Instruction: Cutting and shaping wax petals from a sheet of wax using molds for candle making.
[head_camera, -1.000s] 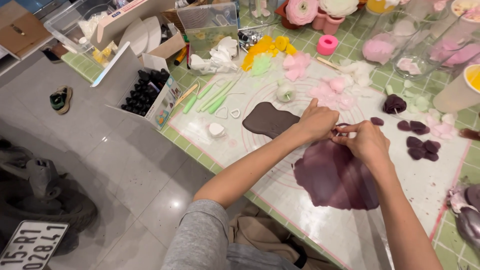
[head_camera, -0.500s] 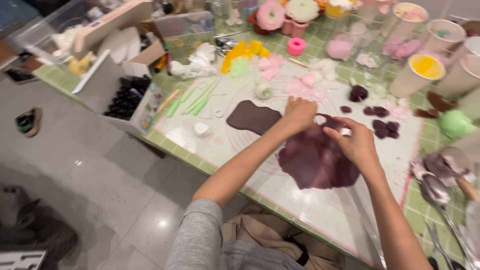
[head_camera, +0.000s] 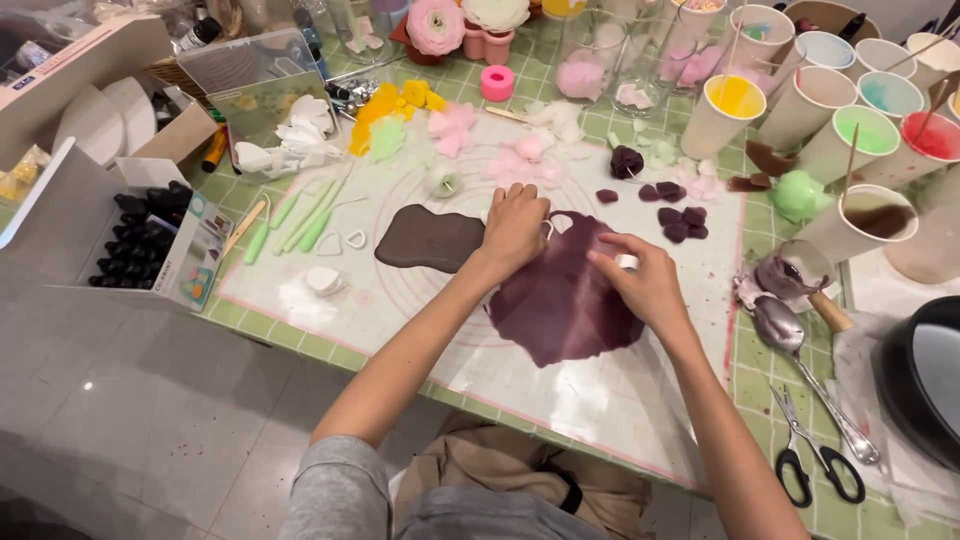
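Head view: purple dough sheet (head_camera: 565, 300) lies flat at centre of white mat (head_camera: 400, 310). Left hand (head_camera: 515, 228) presses sheet's upper-left edge, fingers curled, holding nothing visible. Right hand (head_camera: 645, 280) pinches small white cutter (head_camera: 626, 262) onto sheet's right side. Brown dough piece (head_camera: 430, 238) just left of sheet.

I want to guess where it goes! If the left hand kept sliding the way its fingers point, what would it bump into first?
Probably the small white heart-shaped cutter just past the left hand, at the edge of the purple sheet. Farther on lie dark purple cut pieces.
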